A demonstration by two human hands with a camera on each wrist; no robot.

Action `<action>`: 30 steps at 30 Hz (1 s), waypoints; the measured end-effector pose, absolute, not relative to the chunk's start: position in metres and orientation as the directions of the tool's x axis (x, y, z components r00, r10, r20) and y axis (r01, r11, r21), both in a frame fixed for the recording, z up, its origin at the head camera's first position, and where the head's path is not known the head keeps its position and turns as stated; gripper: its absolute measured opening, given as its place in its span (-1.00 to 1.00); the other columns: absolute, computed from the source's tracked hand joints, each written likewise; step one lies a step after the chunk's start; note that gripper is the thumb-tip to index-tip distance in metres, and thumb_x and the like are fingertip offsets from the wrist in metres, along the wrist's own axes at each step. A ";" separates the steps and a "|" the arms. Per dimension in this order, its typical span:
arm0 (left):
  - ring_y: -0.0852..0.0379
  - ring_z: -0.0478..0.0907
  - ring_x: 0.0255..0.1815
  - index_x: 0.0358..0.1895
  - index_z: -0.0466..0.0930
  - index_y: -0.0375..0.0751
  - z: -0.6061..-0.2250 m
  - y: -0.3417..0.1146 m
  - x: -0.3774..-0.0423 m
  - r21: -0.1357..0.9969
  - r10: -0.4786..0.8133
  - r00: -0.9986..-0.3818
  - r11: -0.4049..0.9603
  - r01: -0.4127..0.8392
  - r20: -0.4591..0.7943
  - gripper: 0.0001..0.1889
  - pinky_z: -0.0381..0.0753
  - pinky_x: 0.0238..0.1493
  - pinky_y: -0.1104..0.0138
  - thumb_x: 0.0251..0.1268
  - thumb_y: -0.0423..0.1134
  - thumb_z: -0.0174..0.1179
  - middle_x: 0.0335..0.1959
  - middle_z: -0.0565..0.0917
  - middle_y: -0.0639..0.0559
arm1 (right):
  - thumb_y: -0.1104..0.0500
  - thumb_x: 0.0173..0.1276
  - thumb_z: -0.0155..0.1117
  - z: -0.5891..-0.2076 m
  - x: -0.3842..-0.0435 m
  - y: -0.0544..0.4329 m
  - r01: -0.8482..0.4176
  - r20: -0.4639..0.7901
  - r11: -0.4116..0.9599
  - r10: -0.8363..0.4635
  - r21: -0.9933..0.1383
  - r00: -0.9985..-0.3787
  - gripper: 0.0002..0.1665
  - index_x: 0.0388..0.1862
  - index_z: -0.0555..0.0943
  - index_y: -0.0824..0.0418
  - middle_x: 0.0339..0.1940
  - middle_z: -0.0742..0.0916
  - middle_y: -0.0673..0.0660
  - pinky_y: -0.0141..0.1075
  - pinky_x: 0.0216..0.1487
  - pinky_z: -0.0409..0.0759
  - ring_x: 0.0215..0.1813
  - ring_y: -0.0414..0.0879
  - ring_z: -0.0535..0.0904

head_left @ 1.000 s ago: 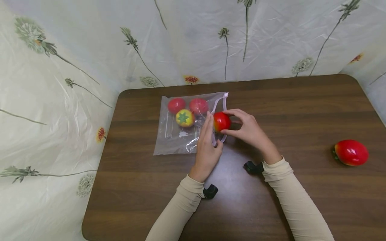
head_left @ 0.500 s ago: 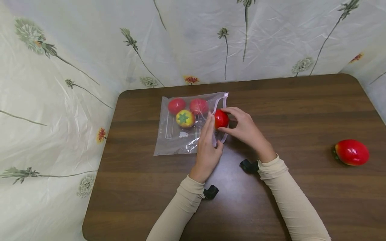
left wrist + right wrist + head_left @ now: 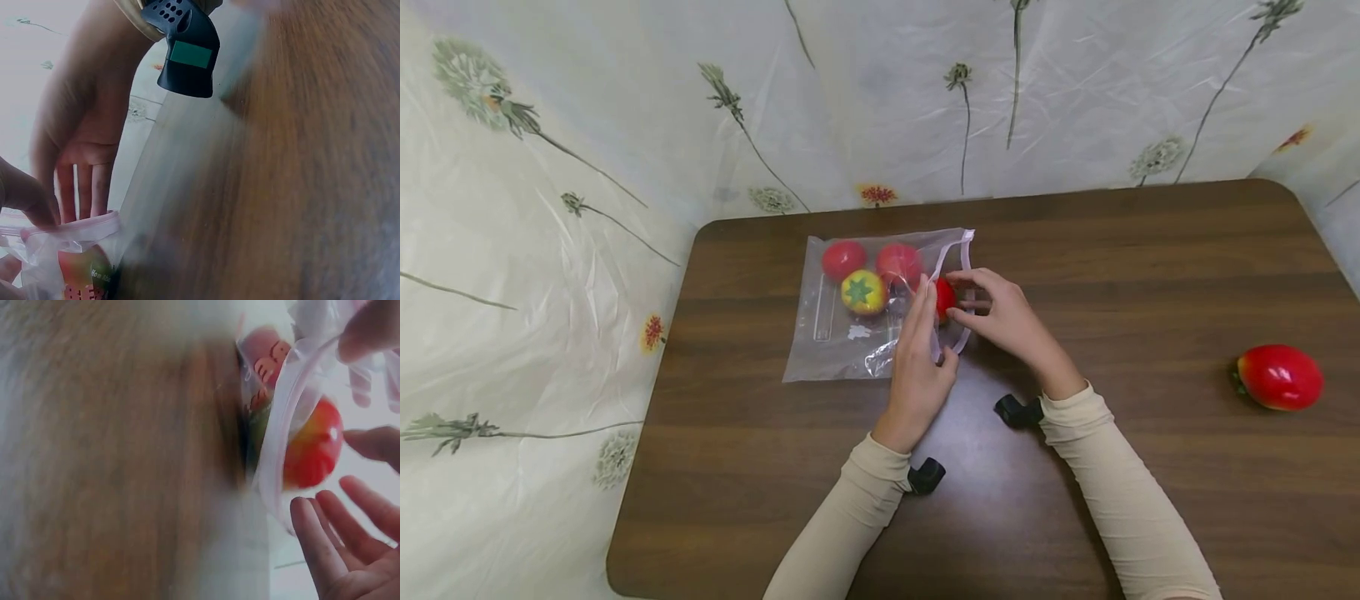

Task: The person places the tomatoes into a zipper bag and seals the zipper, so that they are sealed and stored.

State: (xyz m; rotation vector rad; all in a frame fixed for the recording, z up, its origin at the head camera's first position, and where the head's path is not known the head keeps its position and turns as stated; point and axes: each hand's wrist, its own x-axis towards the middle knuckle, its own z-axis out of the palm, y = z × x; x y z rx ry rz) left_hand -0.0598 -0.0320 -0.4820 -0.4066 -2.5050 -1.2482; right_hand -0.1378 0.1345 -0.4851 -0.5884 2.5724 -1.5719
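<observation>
A clear zip bag lies flat, its pink-edged mouth facing right. Inside it are two red toy tomatoes and a yellow one with a green star top. At the mouth sits another red-and-yellow toy tomato, partly behind the zip edge. My left hand holds the upper lip, thumb at the edge and straight fingers on the outer film. Beside the tomato in the mouth, my right hand has its fingers spread, one fingertip right at the fruit's skin.
Far to the right on the brown wooden table rests another red toy tomato. A flower-patterned plastic sheet hangs behind and along the left. Dark wrist cameras jut from both sleeves.
The right hand has pushed its tomato leftward into the bag's mouth, and its fingers have since loosened from it. The left hand has stayed at the lip.
</observation>
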 end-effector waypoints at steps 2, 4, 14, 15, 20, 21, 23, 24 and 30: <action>0.08 0.13 0.70 0.66 0.07 -0.20 -0.482 -0.032 -0.060 0.719 0.110 -0.913 0.581 0.380 0.394 0.00 0.26 0.61 0.20 0.13 -0.58 0.36 0.69 0.16 -0.09 | 0.37 0.27 0.48 -0.488 -0.138 0.136 -0.236 0.108 0.381 -0.329 -0.894 -0.938 -0.42 0.27 0.57 0.37 0.22 0.66 0.34 0.07 0.18 0.67 0.20 0.26 0.66; 0.09 0.13 0.69 0.65 0.08 -0.20 -0.482 -0.032 -0.060 0.722 0.110 -0.915 0.582 0.375 0.388 0.00 0.26 0.61 0.20 0.12 -0.59 0.36 0.69 0.16 -0.08 | 0.34 0.28 0.48 -0.489 -0.138 0.137 -0.209 0.083 0.388 -0.317 -0.898 -0.945 -0.46 0.24 0.58 0.37 0.20 0.68 0.33 0.06 0.19 0.67 0.20 0.24 0.66; 0.09 0.14 0.69 0.66 0.07 -0.21 -0.482 -0.032 -0.059 0.719 0.117 -0.915 0.583 0.379 0.387 0.00 0.29 0.60 0.20 0.12 -0.61 0.35 0.69 0.15 -0.10 | 0.31 0.29 0.49 -0.490 -0.136 0.126 -0.248 0.111 0.404 -0.334 -0.880 -0.936 -0.52 0.18 0.60 0.37 0.11 0.72 0.32 0.04 0.14 0.72 0.13 0.20 0.72; 0.09 0.14 0.69 0.65 0.07 -0.22 -0.482 -0.032 -0.059 0.717 0.118 -0.914 0.585 0.379 0.387 0.00 0.30 0.59 0.21 0.12 -0.61 0.35 0.70 0.14 -0.09 | 0.32 0.31 0.47 -0.490 -0.135 0.125 -0.258 0.120 0.402 -0.338 -0.879 -0.934 -0.54 0.17 0.61 0.37 0.10 0.72 0.32 0.05 0.14 0.71 0.12 0.20 0.72; 0.07 0.15 0.68 0.63 0.11 -0.28 -0.483 -0.031 -0.060 0.700 0.124 -0.905 0.595 0.396 0.407 -0.02 0.33 0.59 0.19 0.09 -0.62 0.34 0.69 0.15 -0.10 | 0.35 0.43 0.32 -0.492 -0.134 0.122 -0.334 0.175 0.406 -0.382 -0.851 -0.908 -0.67 0.14 0.63 0.33 0.06 0.74 0.28 0.05 0.18 0.71 0.11 0.14 0.72; 0.06 0.16 0.68 0.63 0.11 -0.28 -0.483 -0.031 -0.060 0.697 0.124 -0.902 0.595 0.400 0.413 -0.02 0.34 0.58 0.19 0.08 -0.63 0.34 0.69 0.16 -0.12 | 0.36 0.45 0.29 -0.492 -0.133 0.122 -0.351 0.184 0.409 -0.393 -0.842 -0.901 -0.68 0.15 0.63 0.33 0.06 0.74 0.27 0.05 0.18 0.70 0.11 0.12 0.72; 0.06 0.16 0.68 0.64 0.10 -0.28 -0.483 -0.031 -0.060 0.692 0.123 -0.898 0.597 0.406 0.421 -0.01 0.35 0.58 0.19 0.06 -0.64 0.32 0.69 0.16 -0.12 | 0.39 0.47 0.22 -0.493 -0.133 0.122 -0.379 0.200 0.411 -0.415 -0.829 -0.888 -0.68 0.17 0.63 0.32 0.06 0.74 0.26 0.05 0.18 0.68 0.10 0.11 0.70; 0.06 0.16 0.68 0.64 0.10 -0.27 -0.483 -0.031 -0.060 0.690 0.122 -0.896 0.597 0.410 0.427 0.00 0.35 0.58 0.20 0.05 -0.65 0.32 0.69 0.15 -0.12 | 0.41 0.47 0.20 -0.493 -0.133 0.121 -0.390 0.207 0.406 -0.424 -0.826 -0.881 -0.67 0.17 0.63 0.33 0.07 0.74 0.26 0.04 0.17 0.68 0.10 0.11 0.70; 0.04 0.17 0.68 0.64 0.10 -0.26 -0.484 -0.031 -0.060 0.687 0.120 -0.883 0.584 0.433 0.454 0.01 0.34 0.59 0.18 0.03 -0.67 0.30 0.69 0.16 -0.13 | 0.50 0.45 0.06 -0.495 -0.134 0.121 -0.453 0.249 0.393 -0.471 -0.800 -0.847 -0.58 0.22 0.62 0.36 0.12 0.74 0.28 -0.04 0.15 0.63 0.08 0.11 0.68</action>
